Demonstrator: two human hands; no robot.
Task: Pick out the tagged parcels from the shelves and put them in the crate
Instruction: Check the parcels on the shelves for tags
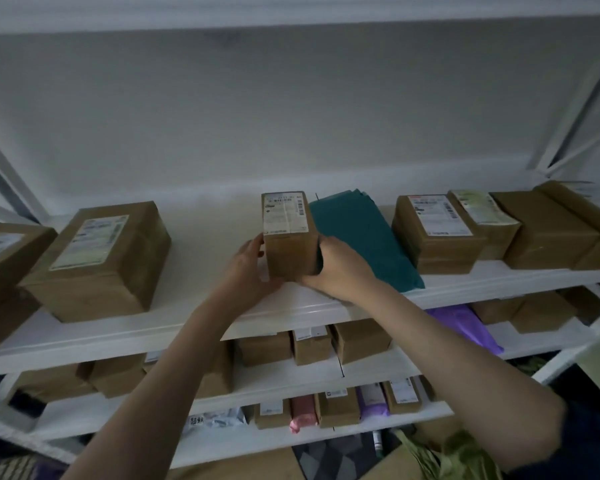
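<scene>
A small brown cardboard parcel (289, 235) with a white shipping label on top sits near the front of the upper white shelf (205, 233), in the middle of the view. My left hand (248, 263) holds its left side, fingers along the box face and thumb near the bottom edge. My right hand (338, 266) grips its right side, fingers wrapped behind the box. A teal mailer bag (364, 237) lies flat directly to the right, partly under my right hand. No crate is in view.
Labelled brown boxes stand on the same shelf at left (97, 261) and right (437, 233). Two lower shelves hold several small boxes, a purple bag (465, 323) and a pink packet (302, 412). White diagonal frame braces flank both sides.
</scene>
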